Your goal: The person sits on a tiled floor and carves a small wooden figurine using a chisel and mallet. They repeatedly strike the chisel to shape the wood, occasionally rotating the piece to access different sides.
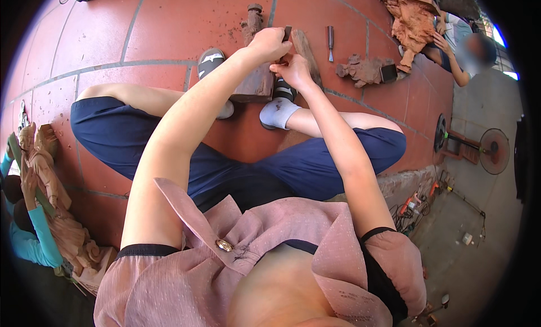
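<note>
Lying rightward are a chisel (330, 44) and carving (366, 71). The left hand (268, 45) grips a mostly hidden tool (288, 32), its forearm (222, 84) overlapping the block (256, 87) between the feet (279, 114); the right hand (295, 71) curls, contents unclear.

- Floor (163, 22) is laid in smooth, glossy tiles.
- Block (253, 87) is made of matt wood.
- Chisel (330, 42) is tipped with metal.
- Carving (359, 70) is roughly surfaced, in wood.
- Trousers (307, 163) are made of matt cloth.

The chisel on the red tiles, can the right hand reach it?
Probably yes: the chisel lies uncovered on the tiles, beyond the right hand. A long wooden piece lies between them, but the hand could likely pass over it.
</note>
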